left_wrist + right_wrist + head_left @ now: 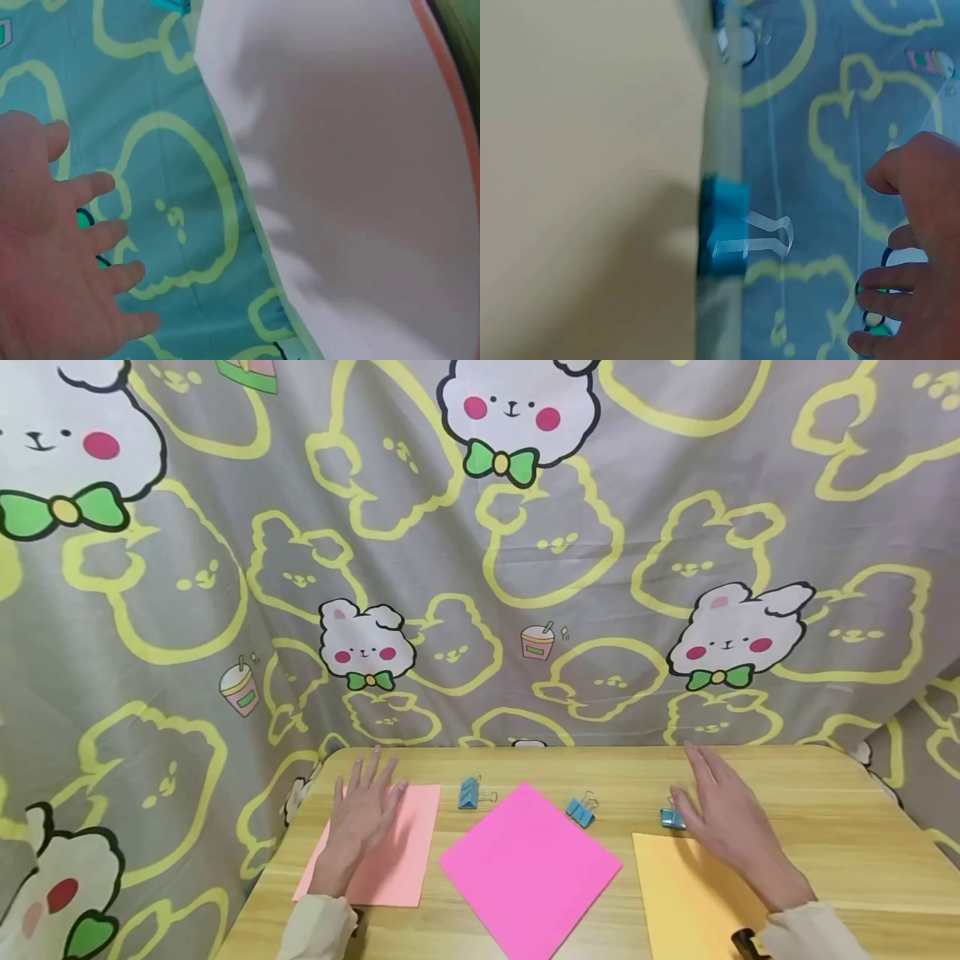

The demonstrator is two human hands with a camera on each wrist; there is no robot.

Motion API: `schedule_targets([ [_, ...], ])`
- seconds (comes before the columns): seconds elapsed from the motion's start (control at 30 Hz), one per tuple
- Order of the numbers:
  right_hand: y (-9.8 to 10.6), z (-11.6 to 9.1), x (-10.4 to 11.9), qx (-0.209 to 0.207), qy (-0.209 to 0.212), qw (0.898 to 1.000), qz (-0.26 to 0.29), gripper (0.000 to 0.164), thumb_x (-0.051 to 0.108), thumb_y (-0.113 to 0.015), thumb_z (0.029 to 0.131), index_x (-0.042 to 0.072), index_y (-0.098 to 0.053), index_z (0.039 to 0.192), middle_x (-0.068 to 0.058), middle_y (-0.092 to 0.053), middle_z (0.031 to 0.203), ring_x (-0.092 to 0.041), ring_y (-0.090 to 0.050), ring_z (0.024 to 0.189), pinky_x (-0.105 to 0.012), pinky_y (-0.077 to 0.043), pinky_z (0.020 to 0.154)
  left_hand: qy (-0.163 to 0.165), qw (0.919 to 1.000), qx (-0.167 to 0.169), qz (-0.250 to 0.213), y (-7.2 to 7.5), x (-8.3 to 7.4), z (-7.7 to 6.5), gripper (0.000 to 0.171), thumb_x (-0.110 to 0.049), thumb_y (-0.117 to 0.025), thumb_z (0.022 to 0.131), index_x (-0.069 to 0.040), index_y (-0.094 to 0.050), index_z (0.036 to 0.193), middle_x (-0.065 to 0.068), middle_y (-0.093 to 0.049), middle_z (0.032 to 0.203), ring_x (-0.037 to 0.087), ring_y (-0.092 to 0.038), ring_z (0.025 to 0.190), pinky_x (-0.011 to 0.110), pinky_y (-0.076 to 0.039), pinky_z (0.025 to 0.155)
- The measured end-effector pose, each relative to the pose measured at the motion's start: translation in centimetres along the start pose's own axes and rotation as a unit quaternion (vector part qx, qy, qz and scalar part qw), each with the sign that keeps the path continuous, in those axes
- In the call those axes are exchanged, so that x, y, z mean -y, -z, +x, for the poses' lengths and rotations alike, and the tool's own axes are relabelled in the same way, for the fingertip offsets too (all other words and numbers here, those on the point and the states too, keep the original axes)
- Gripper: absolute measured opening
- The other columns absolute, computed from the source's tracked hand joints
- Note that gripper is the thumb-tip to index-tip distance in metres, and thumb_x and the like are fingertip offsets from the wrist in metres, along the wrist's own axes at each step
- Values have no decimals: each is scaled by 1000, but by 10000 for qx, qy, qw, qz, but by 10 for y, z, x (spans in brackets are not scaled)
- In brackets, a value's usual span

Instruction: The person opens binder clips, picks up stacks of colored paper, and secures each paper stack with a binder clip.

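My left hand (363, 814) is over the salmon-pink paper stack (401, 860) at the table's left, its fingers straight and spread. In the left wrist view the left hand (67, 247) shows its palm and holds nothing. At the right, my right hand (731, 818) hovers above the yellow-orange paper stack (675, 893), fingers extended. A blue binder clip (672, 817) lies beside its thumb, just past the paper's far edge. The right wrist view has that binder clip (726, 226) in front of the empty right hand (915, 262).
A bright pink square stack of paper (531, 868) sits corner-forward in the middle of the wooden table (600, 768). Two more blue binder clips (468, 793) lie near its upper sides. Behind the table hangs a grey curtain (465, 560) with cartoon bears.
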State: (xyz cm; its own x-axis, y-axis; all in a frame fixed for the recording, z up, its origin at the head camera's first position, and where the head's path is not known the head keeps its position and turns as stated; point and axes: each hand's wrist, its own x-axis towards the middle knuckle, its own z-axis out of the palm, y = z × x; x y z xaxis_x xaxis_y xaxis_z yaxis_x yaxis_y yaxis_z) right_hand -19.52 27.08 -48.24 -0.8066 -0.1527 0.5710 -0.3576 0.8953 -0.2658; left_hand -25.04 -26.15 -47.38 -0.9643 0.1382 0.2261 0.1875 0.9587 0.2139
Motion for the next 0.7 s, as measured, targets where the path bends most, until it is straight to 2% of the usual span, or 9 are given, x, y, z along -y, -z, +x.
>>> schedule_targets([
  [0.2, -6, 12, 23, -71, -47, 9994, 322, 66, 20, -68, 97, -9, -41, 149, -35, -47, 143, -55, -48, 125, -70, -41, 96, 124, 9997, 105, -205, 0, 0, -1, 62, -50, -36, 110, -19, -30, 163, 15, -11, 170, 45, -7, 154, 74, -5, 115],
  [0.4, -20, 19, 45, 146, -287, 9963, 802, 67, 23, -64, 101, -8, -35, 153, -33, -44, 147, -54, -44, 131, -70, -38, 102, 194, 9988, -56, -449, -4, 9, -4, 62, -50, -35, 110, -15, -32, 162, 23, -16, 168, 50, -11, 151, 78, -11, 111],
  [0.57, -45, 25, 67, 540, -621, 9895, 1188, 78, 36, -56, 106, -3, -17, 161, -34, -37, 154, -53, -39, 137, -68, -35, 107, 527, 9969, 89, -572, 1, 23, -10, 65, -47, -36, 110, -8, -29, 161, 31, -14, 165, 57, -10, 148, 78, -14, 110],
  [0.7, -64, 32, 86, 760, -780, 9822, 1527, 80, 43, -53, 106, 0, -15, 162, -31, -35, 157, -49, -38, 141, -64, -34, 110, 844, 9944, 367, -511, 10, 32, -13, 69, -49, -34, 110, -3, -25, 161, 37, -11, 162, 61, -10, 146, 76, -16, 111],
])
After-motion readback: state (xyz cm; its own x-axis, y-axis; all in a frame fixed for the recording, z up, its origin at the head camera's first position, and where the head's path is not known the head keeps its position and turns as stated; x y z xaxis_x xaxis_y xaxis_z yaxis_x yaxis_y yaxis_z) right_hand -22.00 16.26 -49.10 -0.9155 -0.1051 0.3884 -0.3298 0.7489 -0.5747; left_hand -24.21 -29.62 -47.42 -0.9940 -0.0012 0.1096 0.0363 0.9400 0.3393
